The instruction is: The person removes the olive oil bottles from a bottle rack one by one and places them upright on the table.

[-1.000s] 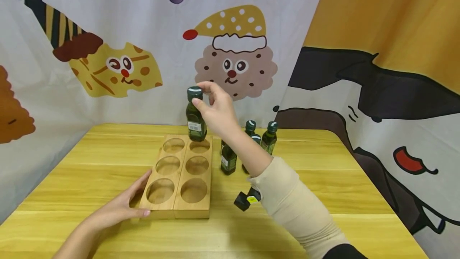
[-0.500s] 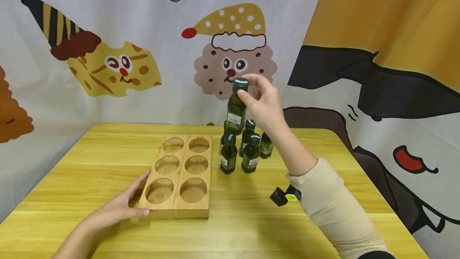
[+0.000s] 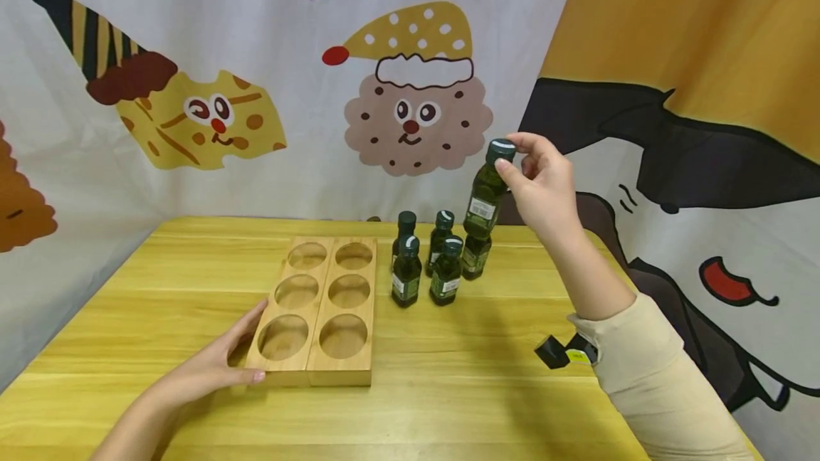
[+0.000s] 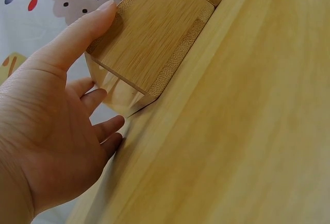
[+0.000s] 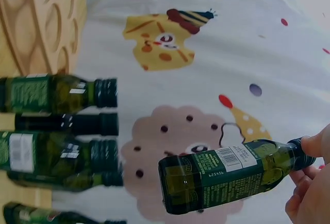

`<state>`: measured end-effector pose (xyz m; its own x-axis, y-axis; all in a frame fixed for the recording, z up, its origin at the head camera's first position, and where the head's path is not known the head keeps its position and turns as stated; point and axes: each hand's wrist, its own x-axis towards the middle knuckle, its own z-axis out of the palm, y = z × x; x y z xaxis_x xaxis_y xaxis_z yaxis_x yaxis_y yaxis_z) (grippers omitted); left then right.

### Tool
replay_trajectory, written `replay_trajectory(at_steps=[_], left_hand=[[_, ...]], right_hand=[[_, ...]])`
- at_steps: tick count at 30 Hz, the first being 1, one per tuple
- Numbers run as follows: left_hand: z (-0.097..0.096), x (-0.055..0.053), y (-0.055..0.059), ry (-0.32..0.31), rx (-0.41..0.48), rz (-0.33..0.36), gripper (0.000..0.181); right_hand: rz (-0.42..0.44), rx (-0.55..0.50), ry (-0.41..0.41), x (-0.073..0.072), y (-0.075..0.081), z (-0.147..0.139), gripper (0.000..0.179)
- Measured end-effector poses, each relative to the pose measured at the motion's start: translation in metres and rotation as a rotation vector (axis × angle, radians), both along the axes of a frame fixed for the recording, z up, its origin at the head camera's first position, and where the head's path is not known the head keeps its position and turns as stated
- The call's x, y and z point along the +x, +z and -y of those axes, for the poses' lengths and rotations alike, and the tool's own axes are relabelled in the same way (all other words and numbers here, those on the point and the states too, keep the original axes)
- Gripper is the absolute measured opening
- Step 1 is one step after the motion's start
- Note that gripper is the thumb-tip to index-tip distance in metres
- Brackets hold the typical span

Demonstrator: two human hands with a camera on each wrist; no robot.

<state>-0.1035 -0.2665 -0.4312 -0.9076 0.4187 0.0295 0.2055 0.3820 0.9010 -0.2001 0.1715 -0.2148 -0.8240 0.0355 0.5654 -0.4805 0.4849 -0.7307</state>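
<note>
My right hand (image 3: 546,187) pinches a small dark green glass bottle (image 3: 485,201) by its cap. The bottle hangs slightly tilted above the table, in front of another standing bottle (image 3: 475,258) that it partly hides. Its label with a barcode shows in the right wrist view, where the bottle (image 5: 216,175) lies across the picture. At the near left corner of a wooden rack (image 3: 339,378) with two rows of round holes rests my left hand (image 3: 221,361). In the left wrist view its thumb lies straight against the rack (image 4: 149,38), with the other fingers loosely bent by the side.
Several more green bottles (image 3: 406,279) stand upright right of the rack on the yellow wooden table (image 3: 435,390). Behind the table hangs a cloth (image 3: 256,34) with cartoon prints. A small black device (image 3: 566,352) is worn on my right wrist.
From over the rack's far right hole, my right hand has carried the bottle rightward, past the standing bottles, to above the rightmost one. My left hand and the rack have stayed in place.
</note>
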Motion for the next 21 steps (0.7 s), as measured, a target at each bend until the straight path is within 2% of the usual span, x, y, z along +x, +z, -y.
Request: replay_trajectory(at_steps=[7, 15, 21], left_hand=[[0.001, -0.002, -0.001, -0.006, 0.001, 0.016, 0.100], [0.001, 0.001, 0.000, -0.018, -0.006, -0.010, 0.101], [0.001, 0.000, 0.000, -0.011, -0.013, -0.018, 0.101]], right_hand=[[0.017, 0.016, -0.073, 0.002, -0.016, -0.019, 0.028], [0.062, 0.011, -0.073, 0.003, -0.046, -0.028, 0.030], [0.041, -0.021, -0.055, 0.000, -0.071, -0.032, 0.027]])
